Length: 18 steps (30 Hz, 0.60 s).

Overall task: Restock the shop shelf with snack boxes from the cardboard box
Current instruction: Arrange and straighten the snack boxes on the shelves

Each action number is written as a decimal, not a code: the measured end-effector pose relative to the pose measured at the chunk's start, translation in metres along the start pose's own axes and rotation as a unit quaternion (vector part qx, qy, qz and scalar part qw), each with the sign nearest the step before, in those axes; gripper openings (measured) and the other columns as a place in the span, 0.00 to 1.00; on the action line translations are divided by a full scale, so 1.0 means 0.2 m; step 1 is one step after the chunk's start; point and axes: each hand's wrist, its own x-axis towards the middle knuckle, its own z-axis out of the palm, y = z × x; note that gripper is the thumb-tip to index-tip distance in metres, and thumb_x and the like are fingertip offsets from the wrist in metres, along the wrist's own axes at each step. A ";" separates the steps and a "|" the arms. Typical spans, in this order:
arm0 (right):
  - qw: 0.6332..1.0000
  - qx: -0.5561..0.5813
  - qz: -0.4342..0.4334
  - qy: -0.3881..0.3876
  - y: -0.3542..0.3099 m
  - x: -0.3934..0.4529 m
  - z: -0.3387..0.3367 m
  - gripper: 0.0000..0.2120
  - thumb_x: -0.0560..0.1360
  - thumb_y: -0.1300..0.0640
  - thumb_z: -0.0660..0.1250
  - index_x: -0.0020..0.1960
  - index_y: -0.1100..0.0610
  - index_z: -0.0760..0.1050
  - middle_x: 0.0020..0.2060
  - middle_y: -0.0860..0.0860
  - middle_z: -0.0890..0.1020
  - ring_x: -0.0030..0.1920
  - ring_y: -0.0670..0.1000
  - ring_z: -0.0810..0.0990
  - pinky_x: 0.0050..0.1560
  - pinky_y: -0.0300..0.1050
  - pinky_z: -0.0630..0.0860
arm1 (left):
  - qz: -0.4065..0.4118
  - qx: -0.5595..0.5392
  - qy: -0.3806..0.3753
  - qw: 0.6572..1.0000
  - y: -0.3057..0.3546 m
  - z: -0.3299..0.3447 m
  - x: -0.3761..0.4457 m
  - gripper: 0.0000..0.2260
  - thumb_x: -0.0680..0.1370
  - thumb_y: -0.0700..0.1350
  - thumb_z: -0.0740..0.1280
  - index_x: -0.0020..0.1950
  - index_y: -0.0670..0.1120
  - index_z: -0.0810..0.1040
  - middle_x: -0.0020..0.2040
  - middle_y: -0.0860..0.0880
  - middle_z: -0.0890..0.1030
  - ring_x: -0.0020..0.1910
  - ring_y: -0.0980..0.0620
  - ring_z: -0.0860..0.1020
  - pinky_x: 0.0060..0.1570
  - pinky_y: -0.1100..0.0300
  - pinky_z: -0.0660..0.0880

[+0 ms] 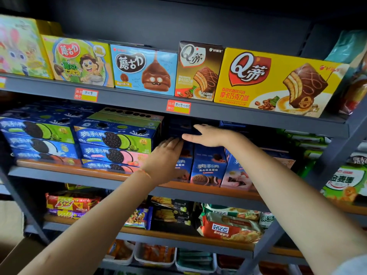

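Both my hands reach into the second shelf [198,190] from the top. My left hand [166,155] lies with straight fingers against the left side of a dark blue snack box [182,130] set on top of upright blue boxes [208,167]. My right hand [210,135] presses flat on that box's front and right side, fingers straight and spread. Dim light and my hands hide most of the dark box. No cardboard box shows clearly.
Stacked blue cookie boxes [117,143] fill the shelf to the left. Large yellow cake boxes [278,82] stand on the shelf above, its edge just over my hands. Green packs [345,183] sit at right. Bagged snacks [230,225] lie on the shelf below.
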 end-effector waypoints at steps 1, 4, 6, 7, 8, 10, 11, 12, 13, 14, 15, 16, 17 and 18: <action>1.000 0.005 0.002 0.006 -0.01 0.02 0.02 0.46 0.74 0.25 0.50 0.82 0.53 0.47 0.81 0.51 0.48 0.80 0.52 0.48 0.77 0.52 0.48 | 0.003 -0.023 0.034 0.999 0.00 0.03 -0.05 0.39 0.78 0.58 0.68 0.80 0.41 0.55 0.79 0.42 0.59 0.79 0.43 0.57 0.77 0.52 0.52; 0.999 0.003 -0.002 0.037 -0.08 0.11 0.08 0.41 0.79 0.31 0.51 0.81 0.56 0.48 0.81 0.52 0.49 0.80 0.53 0.50 0.76 0.50 0.50 | 0.035 -0.083 0.210 0.974 0.00 0.16 -0.15 0.26 0.74 0.46 0.71 0.69 0.36 0.73 0.66 0.38 0.75 0.68 0.38 0.71 0.69 0.45 0.70; 0.998 0.007 -0.003 0.064 -0.13 0.17 0.13 0.38 0.81 0.35 0.52 0.81 0.58 0.50 0.80 0.54 0.51 0.79 0.54 0.52 0.76 0.49 0.53 | 0.048 -0.101 0.278 0.954 0.00 0.23 -0.18 0.21 0.74 0.43 0.70 0.65 0.37 0.76 0.61 0.40 0.77 0.64 0.40 0.72 0.67 0.48 0.71; 0.997 0.014 -0.002 0.076 -0.15 0.20 0.15 0.37 0.82 0.36 0.52 0.81 0.59 0.51 0.80 0.55 0.52 0.79 0.55 0.53 0.76 0.49 0.54 | 0.051 -0.104 0.291 0.950 0.01 0.26 -0.19 0.20 0.74 0.43 0.69 0.65 0.37 0.76 0.61 0.40 0.77 0.64 0.41 0.72 0.67 0.48 0.70; 0.996 0.022 0.001 0.089 -0.17 0.22 0.18 0.36 0.82 0.37 0.52 0.80 0.59 0.51 0.80 0.55 0.52 0.79 0.55 0.54 0.76 0.50 0.55 | 0.053 -0.106 0.300 0.947 0.01 0.27 -0.19 0.20 0.75 0.44 0.67 0.65 0.37 0.75 0.61 0.41 0.77 0.64 0.41 0.72 0.68 0.47 0.69; 0.993 0.047 0.007 0.111 -0.21 0.25 0.21 0.37 0.81 0.35 0.52 0.81 0.58 0.52 0.80 0.54 0.52 0.79 0.56 0.54 0.77 0.52 0.55 | 0.052 -0.107 0.310 0.943 0.01 0.31 -0.20 0.21 0.76 0.46 0.66 0.67 0.38 0.75 0.63 0.41 0.76 0.65 0.40 0.72 0.69 0.45 0.68; 0.991 0.063 0.011 0.121 -0.22 0.27 0.22 0.38 0.80 0.33 0.52 0.81 0.57 0.52 0.80 0.53 0.52 0.79 0.56 0.54 0.77 0.53 0.55 | 0.049 -0.110 0.312 0.942 0.01 0.33 -0.20 0.22 0.76 0.47 0.66 0.67 0.39 0.74 0.64 0.41 0.76 0.66 0.40 0.72 0.69 0.44 0.67; 0.988 0.077 0.014 0.130 -0.23 0.27 0.23 0.39 0.79 0.31 0.52 0.81 0.55 0.52 0.81 0.52 0.51 0.79 0.56 0.53 0.77 0.54 0.54 | 0.045 -0.119 0.312 0.941 0.00 0.34 -0.20 0.22 0.76 0.48 0.66 0.68 0.39 0.74 0.65 0.41 0.75 0.67 0.40 0.71 0.70 0.44 0.67; 0.987 0.086 0.016 0.136 -0.23 0.28 0.23 0.40 0.78 0.30 0.51 0.81 0.54 0.52 0.81 0.52 0.51 0.80 0.55 0.52 0.78 0.54 0.54 | 0.043 -0.131 0.315 0.939 0.00 0.35 -0.20 0.22 0.76 0.48 0.66 0.68 0.40 0.74 0.65 0.42 0.75 0.68 0.41 0.71 0.70 0.44 0.66; 0.986 0.090 0.019 0.137 -0.23 0.28 0.23 0.41 0.77 0.29 0.51 0.81 0.53 0.53 0.81 0.51 0.51 0.80 0.55 0.52 0.78 0.55 0.53 | 0.043 -0.144 0.317 0.936 0.00 0.35 -0.20 0.22 0.76 0.49 0.66 0.68 0.40 0.74 0.65 0.43 0.75 0.68 0.42 0.71 0.70 0.45 0.67; 0.987 0.091 0.023 0.132 -0.23 0.28 0.23 0.41 0.77 0.28 0.51 0.81 0.52 0.53 0.81 0.52 0.52 0.79 0.55 0.53 0.77 0.55 0.54 | 0.043 -0.154 0.321 0.934 0.00 0.35 -0.19 0.22 0.76 0.49 0.66 0.67 0.41 0.75 0.65 0.43 0.75 0.68 0.43 0.71 0.70 0.47 0.67; 0.988 0.089 0.028 0.124 -0.23 0.29 0.23 0.41 0.76 0.27 0.50 0.81 0.51 0.53 0.80 0.52 0.52 0.79 0.56 0.53 0.77 0.56 0.54 | 0.043 -0.162 0.323 0.931 0.00 0.34 -0.19 0.21 0.76 0.49 0.66 0.66 0.41 0.75 0.64 0.44 0.76 0.67 0.43 0.71 0.69 0.48 0.68; 0.990 0.085 0.031 0.111 -0.23 0.28 0.24 0.41 0.76 0.27 0.50 0.81 0.50 0.52 0.80 0.52 0.53 0.79 0.57 0.54 0.76 0.57 0.55 | 0.041 -0.168 0.326 0.929 -0.01 0.34 -0.19 0.21 0.76 0.49 0.66 0.65 0.41 0.76 0.62 0.45 0.76 0.66 0.44 0.72 0.67 0.49 0.69; 0.991 0.079 0.034 0.101 -0.23 0.28 0.24 0.41 0.76 0.27 0.50 0.81 0.50 0.52 0.80 0.53 0.52 0.79 0.58 0.54 0.76 0.57 0.55 | 0.041 -0.173 0.328 0.928 -0.01 0.33 -0.18 0.20 0.75 0.49 0.66 0.65 0.42 0.76 0.61 0.45 0.76 0.65 0.44 0.72 0.66 0.49 0.70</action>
